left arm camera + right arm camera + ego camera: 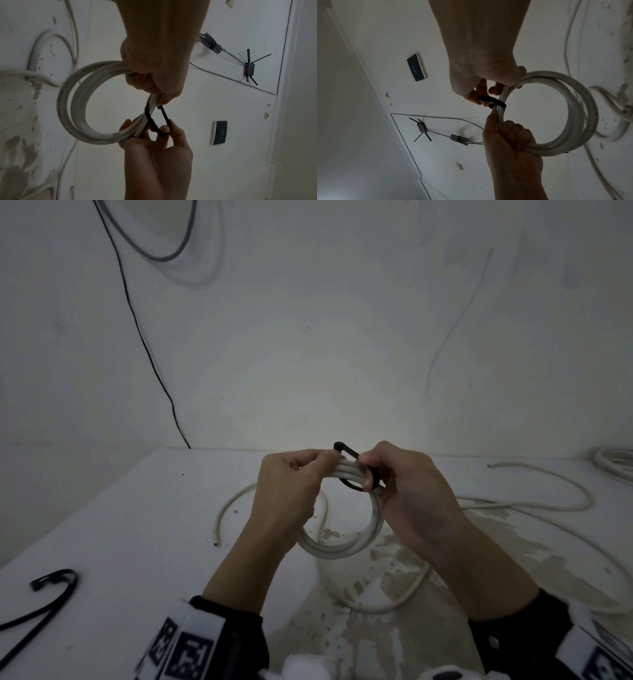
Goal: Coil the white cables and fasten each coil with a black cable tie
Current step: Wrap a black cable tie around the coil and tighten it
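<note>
— What does the cable look like from where you sit?

— I see a round coil of thick white plastic-sheathed cable [342, 546], several turns lying flush, faint grey print along the outer turn in the left wrist view. It is held up above the white painted surface [144, 529], not resting on it.

— And the hands?

— The left hand [287, 491] is clenched round the bundled turns at the top of the coil, thumb and forefinger reaching toward the tie. The right hand [404, 487] pinches a thin black plastic cable tie [356, 470], which forms a loose loop around the turns; I see a clear gap between the strap and the cable. Its small square head sits by the left thumb.

— Anything else nearby?

— Loose white cable [534, 501] trails over the surface to the right and under the coil. A second black cable tie [54, 587], bent into a hook shape, lies near the left edge. Another white coil [616, 463] sits at the far right, partly cut off.
</note>
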{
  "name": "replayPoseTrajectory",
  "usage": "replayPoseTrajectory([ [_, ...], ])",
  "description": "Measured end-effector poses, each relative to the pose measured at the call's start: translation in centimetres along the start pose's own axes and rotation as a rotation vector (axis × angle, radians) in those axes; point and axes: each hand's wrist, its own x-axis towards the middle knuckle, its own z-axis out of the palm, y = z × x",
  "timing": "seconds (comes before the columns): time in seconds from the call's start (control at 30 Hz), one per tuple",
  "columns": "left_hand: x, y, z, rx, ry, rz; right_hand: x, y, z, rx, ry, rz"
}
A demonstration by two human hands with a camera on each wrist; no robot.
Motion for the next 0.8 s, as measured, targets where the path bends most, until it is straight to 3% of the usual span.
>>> replayPoseTrajectory([
  [0.27, -0.35, 0.42, -0.01, 0.031, -0.061, 0.084, 0.10, 0.03, -0.06, 0.050, 0.010, 0.053],
  [0.43, -0.36, 0.31, 0.02, 0.090, -0.024, 0.157, 0.05, 0.05, 0.08, 0.052, 0.029, 0.053],
  [0.8, -0.68, 0.70, 0.51, 0.112, 0.060, 0.288, -0.41, 0.25, 0.55, -0.007, 0.080, -0.164],
])
